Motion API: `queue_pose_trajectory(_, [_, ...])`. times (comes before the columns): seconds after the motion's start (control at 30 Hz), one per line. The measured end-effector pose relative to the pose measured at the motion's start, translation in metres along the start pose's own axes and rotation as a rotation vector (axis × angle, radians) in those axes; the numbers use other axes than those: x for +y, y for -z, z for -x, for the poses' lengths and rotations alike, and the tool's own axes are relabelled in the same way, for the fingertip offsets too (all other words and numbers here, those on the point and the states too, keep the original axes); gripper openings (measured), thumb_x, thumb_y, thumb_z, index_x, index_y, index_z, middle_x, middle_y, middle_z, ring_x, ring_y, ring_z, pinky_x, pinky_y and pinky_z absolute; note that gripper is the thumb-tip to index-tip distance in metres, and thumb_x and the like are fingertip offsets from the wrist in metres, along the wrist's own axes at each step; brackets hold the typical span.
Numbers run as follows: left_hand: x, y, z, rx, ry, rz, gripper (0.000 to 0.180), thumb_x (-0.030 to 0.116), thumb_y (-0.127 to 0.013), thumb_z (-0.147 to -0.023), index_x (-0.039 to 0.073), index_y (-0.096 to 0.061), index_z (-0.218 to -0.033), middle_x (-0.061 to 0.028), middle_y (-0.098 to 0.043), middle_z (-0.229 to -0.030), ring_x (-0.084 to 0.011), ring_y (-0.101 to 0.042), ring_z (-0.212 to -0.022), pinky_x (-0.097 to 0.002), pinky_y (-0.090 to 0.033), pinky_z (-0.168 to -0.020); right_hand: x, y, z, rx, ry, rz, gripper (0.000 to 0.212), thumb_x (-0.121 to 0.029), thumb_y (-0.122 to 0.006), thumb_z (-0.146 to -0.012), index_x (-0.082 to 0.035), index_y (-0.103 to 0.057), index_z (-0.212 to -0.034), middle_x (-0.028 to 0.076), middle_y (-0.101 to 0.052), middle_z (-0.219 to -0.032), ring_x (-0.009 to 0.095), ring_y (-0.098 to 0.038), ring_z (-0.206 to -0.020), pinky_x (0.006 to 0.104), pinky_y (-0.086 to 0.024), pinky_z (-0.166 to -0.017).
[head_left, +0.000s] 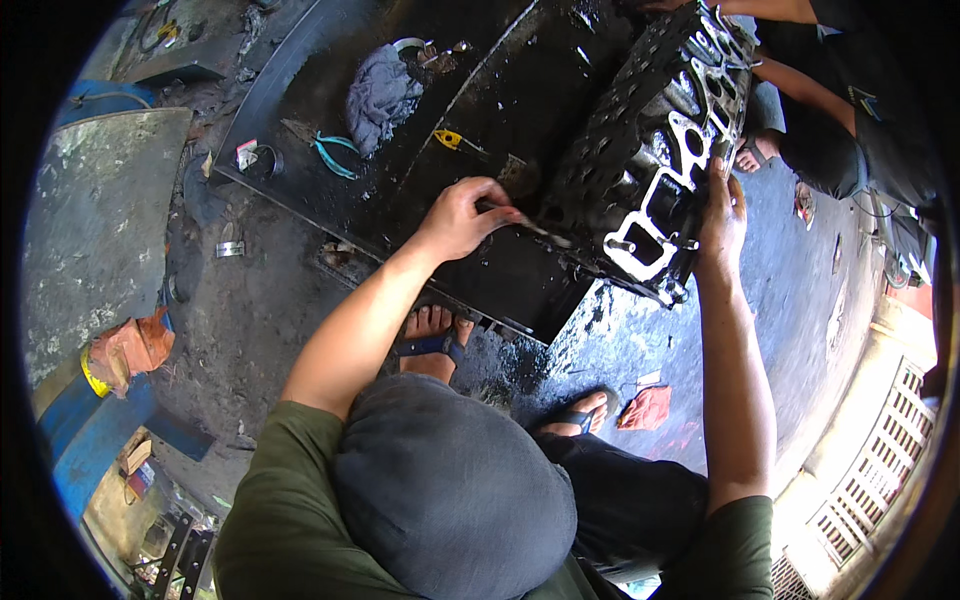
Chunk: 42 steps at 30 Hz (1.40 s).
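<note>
A long, oily engine cylinder head (645, 125) lies tilted across the right part of a black metal tabletop (420, 215), its pale port faces turned right. My left hand (465, 218) is closed in a pinch on a thin stick-like tool (543, 233), whose tip reaches toward the near end of the cylinder head. Whether the tip touches the metal I cannot tell. Against the cylinder head's right side rests my right hand (722, 220), fingers stretched up along the port face and darkened with grease.
A grey rag (382, 98), teal-handled pliers (336, 155) and a small yellow part (448, 139) lie on the tabletop. At upper right, another person's arm (808, 92) reaches to the cylinder head. A metal ring (230, 249) and a red cloth (645, 408) lie on the floor.
</note>
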<state>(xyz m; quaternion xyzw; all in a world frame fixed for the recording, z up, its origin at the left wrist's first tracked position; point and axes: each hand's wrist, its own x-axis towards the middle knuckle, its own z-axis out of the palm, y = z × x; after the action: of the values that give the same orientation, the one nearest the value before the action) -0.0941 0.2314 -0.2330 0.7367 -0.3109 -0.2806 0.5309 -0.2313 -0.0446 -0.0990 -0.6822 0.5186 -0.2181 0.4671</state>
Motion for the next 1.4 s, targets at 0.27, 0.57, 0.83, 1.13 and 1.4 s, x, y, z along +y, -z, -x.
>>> queue_pose_trajectory(0.27, [-0.005,-0.006,-0.003,-0.018,-0.141,0.071,0.032,0.031,-0.087,-0.086,0.003,-0.072,-0.089,-0.0113,-0.071,-0.086,-0.0249,-0.07,-0.085,-0.0369,-0.053,-0.077,0.005,0.0,-0.002,0.0,0.001,-0.037,0.061,-0.055,-0.066,-0.101,0.002,-0.067,-0.125,0.006,-0.071,-0.099,0.013,-0.059,-0.085,0.0287,-0.048,-0.079])
queue_pose_trajectory(0.57, [-0.016,0.014,-0.002,0.036,-0.135,-0.053,0.035,0.035,-0.089,-0.082,0.004,-0.073,-0.085,-0.0091,-0.073,-0.085,-0.0271,-0.07,-0.087,-0.0391,-0.054,-0.081,0.001,0.002,0.001,-0.032,-0.025,-0.081,0.055,-0.051,-0.066,-0.103,0.0,-0.066,-0.124,0.005,-0.073,-0.097,0.011,-0.06,-0.081,0.0275,-0.048,-0.074])
queue_pose_trajectory(0.83, [-0.008,0.021,-0.008,0.032,-0.224,-0.14,0.026,0.024,-0.088,-0.084,0.005,-0.071,-0.083,-0.0092,-0.07,-0.086,-0.0271,-0.068,-0.088,-0.0395,-0.053,-0.079,-0.001,-0.002,0.006,-0.013,-0.025,-0.092,0.059,-0.05,-0.067,-0.102,0.003,-0.063,-0.127,0.009,-0.073,-0.106,0.014,-0.064,-0.089,0.029,-0.05,-0.082])
queue_pose_trajectory(1.13, [-0.013,0.027,-0.004,0.06,-0.112,-0.176,0.035,0.036,-0.09,-0.08,0.006,-0.072,-0.082,-0.009,-0.073,-0.085,-0.0294,-0.068,-0.089,-0.0418,-0.054,-0.079,0.001,0.001,-0.001,0.011,0.003,0.021,0.067,-0.053,-0.067,-0.101,0.007,-0.061,-0.132,0.012,-0.074,-0.114,0.017,-0.066,-0.1,0.0298,-0.05,-0.091])
queue_pose_trajectory(1.4, [-0.015,0.024,-0.003,0.076,-0.245,-0.158,0.034,0.032,-0.089,-0.082,0.004,-0.071,-0.083,-0.0088,-0.071,-0.085,-0.0259,-0.068,-0.089,-0.0387,-0.052,-0.08,0.011,0.005,-0.007,-0.055,-0.011,-0.048,0.065,-0.057,-0.065,-0.1,0.001,-0.065,-0.128,0.011,-0.074,-0.108,0.017,-0.066,-0.091,0.0318,-0.051,-0.085])
